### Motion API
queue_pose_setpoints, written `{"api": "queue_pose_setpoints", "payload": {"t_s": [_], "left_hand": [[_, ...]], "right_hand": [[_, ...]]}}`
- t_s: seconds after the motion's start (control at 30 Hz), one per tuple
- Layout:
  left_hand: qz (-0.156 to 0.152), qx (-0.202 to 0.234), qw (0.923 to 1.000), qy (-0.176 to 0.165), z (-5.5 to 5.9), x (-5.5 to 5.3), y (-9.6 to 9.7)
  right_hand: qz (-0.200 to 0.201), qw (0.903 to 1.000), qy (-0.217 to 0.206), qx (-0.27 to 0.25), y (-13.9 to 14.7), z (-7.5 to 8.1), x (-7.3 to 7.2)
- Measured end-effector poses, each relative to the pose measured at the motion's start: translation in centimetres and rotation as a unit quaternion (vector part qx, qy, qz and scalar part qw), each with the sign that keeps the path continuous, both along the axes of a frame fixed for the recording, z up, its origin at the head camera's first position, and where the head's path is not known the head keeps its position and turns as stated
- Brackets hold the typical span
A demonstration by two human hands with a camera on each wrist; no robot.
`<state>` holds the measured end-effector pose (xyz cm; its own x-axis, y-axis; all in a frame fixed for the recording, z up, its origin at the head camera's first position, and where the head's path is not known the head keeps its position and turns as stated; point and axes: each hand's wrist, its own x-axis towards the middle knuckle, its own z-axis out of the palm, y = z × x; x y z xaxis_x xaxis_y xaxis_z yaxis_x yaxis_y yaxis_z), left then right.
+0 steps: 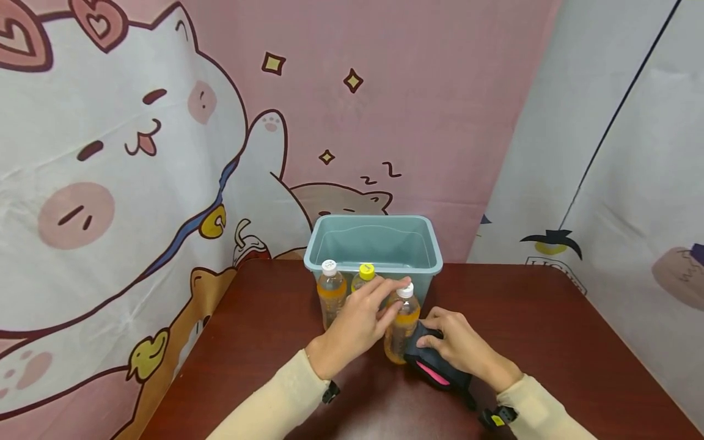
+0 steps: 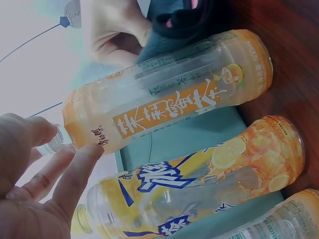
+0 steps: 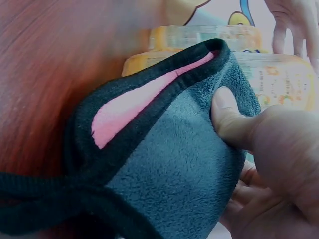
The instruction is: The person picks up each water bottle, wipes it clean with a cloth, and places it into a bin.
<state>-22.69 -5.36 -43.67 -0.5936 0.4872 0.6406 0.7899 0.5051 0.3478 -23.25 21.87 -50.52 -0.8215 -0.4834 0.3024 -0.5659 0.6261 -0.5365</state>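
Three drink bottles stand in a row. My left hand [image 1: 354, 318] pinches the white cap of the rightmost bottle [image 1: 399, 338], which has an orange label and stands upright. Its fingers and thumb surround the cap [image 2: 56, 142] in the left wrist view. My right hand [image 1: 459, 345] grips a grey fleecy cloth item [image 3: 174, 154] with black edging, a pink inside and a black strap. The thumb presses its near face; the other fingers are partly hidden behind it. The cloth is close against the bottle's side. A yellow-capped bottle [image 1: 363, 278] is partly behind my left hand.
At the left of the row stands another white-capped bottle [image 1: 331, 293]. A pale blue-green plastic bin [image 1: 434, 269] sits behind the bottles on the reddish-brown table [image 1: 528, 318]. A printed cloth backdrop [image 1: 429, 110] hangs beyond the table.
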Motion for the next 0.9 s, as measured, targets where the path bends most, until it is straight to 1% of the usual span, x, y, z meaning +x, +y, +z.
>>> {"api": "queue_pose_setpoints", "payload": {"t_s": [0.07, 0.27, 0.37, 0.57, 0.7, 0.9], "left_hand": [[0.0, 0.002, 1.0, 0.002, 0.0, 0.0, 0.0], [-0.003, 0.007, 1.0, 0.003, 0.1, -0.1, -0.1], [-0.004, 0.006, 1.0, 0.005, 0.2, -0.1, 0.0], [-0.003, 0.004, 1.0, 0.002, 0.3, 0.0, 0.1], [-0.003, 0.003, 1.0, 0.001, 0.2, 0.0, 0.1], [0.0, 0.003, 1.0, 0.005, 0.1, 0.1, 0.1]], "right_hand": [[0.008, 0.9999, -0.004, 0.01, -0.1, -0.2, -0.1], [0.03, 0.998, 0.012, 0.054, -0.3, -0.9, -0.5], [0.034, 0.9973, 0.007, 0.065, -0.3, -1.0, -0.5], [0.041, 0.9971, -0.016, 0.063, -0.2, -1.0, -0.6], [0.043, 0.997, -0.023, 0.06, -0.2, -1.0, -0.5], [0.033, 0.9974, -0.033, 0.055, -0.1, -1.1, -0.4]]}}
